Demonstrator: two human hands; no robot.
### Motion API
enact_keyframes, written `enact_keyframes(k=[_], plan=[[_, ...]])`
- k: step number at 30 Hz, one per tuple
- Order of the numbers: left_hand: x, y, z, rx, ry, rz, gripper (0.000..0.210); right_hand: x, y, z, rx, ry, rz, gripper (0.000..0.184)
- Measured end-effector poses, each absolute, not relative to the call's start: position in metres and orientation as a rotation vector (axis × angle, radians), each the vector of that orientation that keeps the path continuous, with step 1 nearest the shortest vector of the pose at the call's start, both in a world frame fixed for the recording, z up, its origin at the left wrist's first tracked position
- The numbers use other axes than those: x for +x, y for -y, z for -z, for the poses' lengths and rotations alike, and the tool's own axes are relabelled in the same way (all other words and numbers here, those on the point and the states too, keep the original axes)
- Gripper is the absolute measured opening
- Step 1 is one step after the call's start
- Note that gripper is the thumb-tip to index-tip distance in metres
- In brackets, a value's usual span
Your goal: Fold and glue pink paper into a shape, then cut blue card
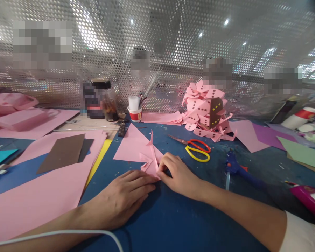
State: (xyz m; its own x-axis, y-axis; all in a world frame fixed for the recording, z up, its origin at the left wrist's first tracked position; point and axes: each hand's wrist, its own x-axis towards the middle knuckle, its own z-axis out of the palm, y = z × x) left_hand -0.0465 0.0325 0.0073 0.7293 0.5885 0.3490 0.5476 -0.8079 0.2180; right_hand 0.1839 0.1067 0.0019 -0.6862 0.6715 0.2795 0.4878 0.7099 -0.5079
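A folded piece of pink paper point(150, 167) with a narrow raised strip lies at the middle of the blue tabletop, overlapping a larger pink triangle of paper point(128, 147). My left hand point(128, 196) rests low, fingers stretched out, their tips touching the near edge of the folded paper; its thumb is hidden. From the right, my right hand point(177, 175) pinches the lower end of the strip between thumb and forefinger. Behind that hand lie scissors point(199, 148) with one red and one yellow handle loop. What the fingertips cover cannot be seen.
Pink, brown and blue sheets point(60, 154) lie at left. A pink paper construction point(206, 108) with dark squares stands behind the scissors, and a blue glue gun point(235, 166) lies right. A paper cup point(135, 113) stands at the back; a white cable point(94, 232) crosses my left forearm.
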Motion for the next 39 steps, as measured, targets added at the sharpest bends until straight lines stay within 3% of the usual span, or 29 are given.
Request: enact_keyframes(k=[30,39], plan=[[-0.0464,-0.0324,-0.0074,2.854,-0.948,-0.479,0.039,0.1859,-0.1024,-0.005,-0.833,2.496,-0.552,0.023],[-0.0462,-0.0323,-0.0082,2.849,-0.941,-0.489,0.039,0.1856,-0.1015,-0.0044,-0.836,2.51,-0.478,0.017]])
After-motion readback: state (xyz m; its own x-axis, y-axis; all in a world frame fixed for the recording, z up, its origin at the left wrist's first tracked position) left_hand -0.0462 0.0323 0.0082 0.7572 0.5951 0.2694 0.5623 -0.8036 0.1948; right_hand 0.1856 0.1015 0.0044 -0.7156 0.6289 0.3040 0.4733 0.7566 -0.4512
